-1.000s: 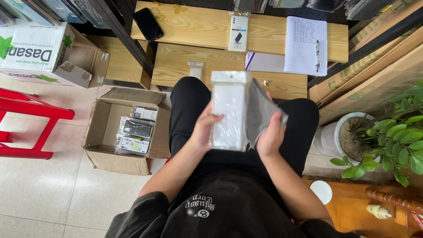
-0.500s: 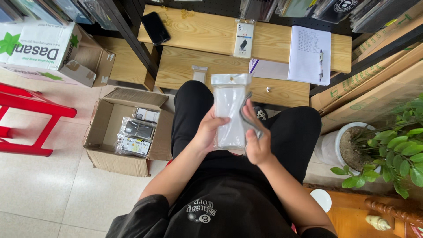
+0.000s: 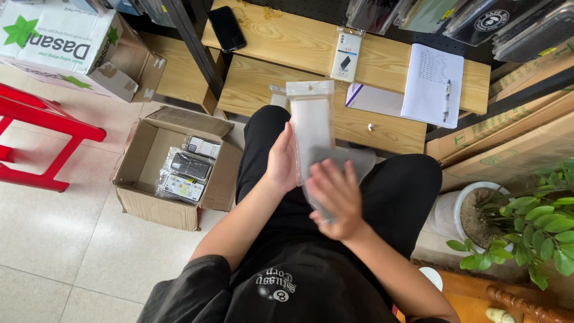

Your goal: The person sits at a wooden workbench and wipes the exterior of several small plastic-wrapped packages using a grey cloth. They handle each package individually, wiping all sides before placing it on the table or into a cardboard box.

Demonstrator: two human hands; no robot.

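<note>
Looking down over my lap, my left hand (image 3: 281, 162) grips the edge of a tall clear plastic sleeve with a white header strip (image 3: 310, 122), fingers closed on it, holding it upright above my knees. A second ago my right hand held a grey flat pouch (image 3: 341, 164) out to the sleeve's right; now my right hand (image 3: 336, 196) has swung across in front, fingers spread over the pouch and pressing it against the sleeve's lower half. I judge the two pieces are being brought together. An open cardboard box of packaged phone cases (image 3: 179, 170) sits on the floor to my left, below the wooden tabletop (image 3: 287, 42).
</note>
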